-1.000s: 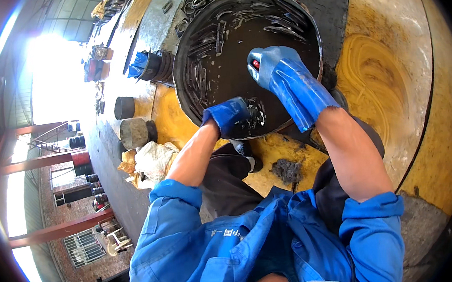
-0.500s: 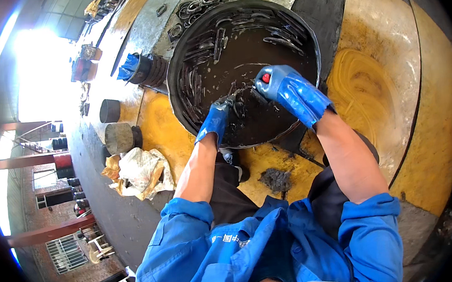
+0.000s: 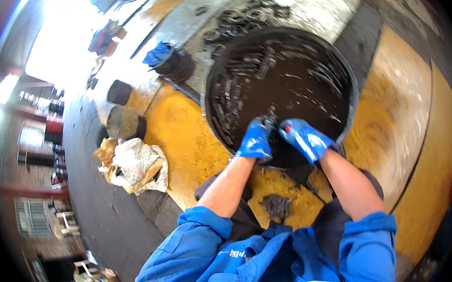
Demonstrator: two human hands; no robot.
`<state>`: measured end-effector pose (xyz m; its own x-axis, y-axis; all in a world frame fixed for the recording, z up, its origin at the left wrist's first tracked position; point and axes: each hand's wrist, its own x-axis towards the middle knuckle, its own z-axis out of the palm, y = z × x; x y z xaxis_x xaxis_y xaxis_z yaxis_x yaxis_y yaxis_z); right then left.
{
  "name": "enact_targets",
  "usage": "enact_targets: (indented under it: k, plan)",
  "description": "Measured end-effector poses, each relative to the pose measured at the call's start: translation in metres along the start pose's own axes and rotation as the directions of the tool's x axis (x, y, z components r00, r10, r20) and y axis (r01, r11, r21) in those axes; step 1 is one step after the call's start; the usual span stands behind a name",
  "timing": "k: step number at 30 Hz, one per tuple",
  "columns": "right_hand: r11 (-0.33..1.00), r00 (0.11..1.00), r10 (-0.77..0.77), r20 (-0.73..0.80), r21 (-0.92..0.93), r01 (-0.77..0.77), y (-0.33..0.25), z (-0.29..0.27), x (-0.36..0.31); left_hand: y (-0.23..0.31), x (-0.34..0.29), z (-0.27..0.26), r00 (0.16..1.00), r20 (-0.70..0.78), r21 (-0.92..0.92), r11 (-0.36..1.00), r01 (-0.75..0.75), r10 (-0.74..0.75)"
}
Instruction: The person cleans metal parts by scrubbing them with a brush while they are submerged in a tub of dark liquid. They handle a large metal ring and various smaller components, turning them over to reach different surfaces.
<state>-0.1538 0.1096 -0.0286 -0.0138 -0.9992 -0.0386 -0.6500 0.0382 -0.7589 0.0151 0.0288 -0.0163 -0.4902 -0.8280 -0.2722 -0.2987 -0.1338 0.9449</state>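
Both my hands wear wet blue rubber gloves and are over the near part of a large round black tub (image 3: 354,92). Dark brown liquid (image 3: 298,91) fills it. My left hand (image 3: 258,137) is closed around a small wet black part (image 3: 270,118), which sticks out past the fingertips. Close beside it, my right hand (image 3: 304,138) is closed on a tool whose red end (image 3: 287,128) shows at the thumb; the rest of the tool is hidden. Many black parts (image 3: 231,91) lie in the liquid along the tub's left side, others along its right.
Black ring-shaped parts (image 3: 238,19) are piled behind the tub. To the left stand a black bucket (image 3: 173,66) with blue material on top and a grey bucket (image 3: 122,122). A crumpled white sack (image 3: 139,165) and a dark clump (image 3: 276,206) lie on the floor.
The view has shifted, so the tub sits lower and further right. My hands have come closer together and nearer the tub's near rim. Both stay closed.
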Motion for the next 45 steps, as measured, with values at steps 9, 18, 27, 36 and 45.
enact_targets:
  k: [9, 18, 27, 36, 45]
  plan:
    - [0.658, 0.991, 0.061, 0.118, -0.752, 0.049, -0.008, 0.028, 0.002, -0.049, 0.039, 0.003, 0.994, -0.096, 0.539, 0.837, 0.098, -0.055]
    - [0.698, 1.0, -0.025, -0.01, -0.716, 0.01, -0.003, 0.011, -0.008, -0.014, 0.03, 0.01, 0.961, 0.008, 0.65, 0.732, 0.205, -0.276]
    - [0.964, 0.973, 0.222, -0.066, -0.138, -0.229, 0.01, 0.005, 0.012, -0.083, 0.018, 0.008, 0.958, 0.282, 0.717, 0.674, -0.18, -0.043]
    - [0.968, 0.968, 0.244, 0.065, 0.041, -0.247, -0.007, -0.005, -0.003, -0.084, 0.026, 0.014, 0.982, 0.189, 0.552, 0.827, -0.104, -0.003]
    - [0.936, 0.998, 0.054, 0.02, -0.349, -0.044, 0.009, -0.002, -0.005, -0.006, 0.03, -0.005, 0.966, 0.255, 0.704, 0.676, -0.219, 0.048]
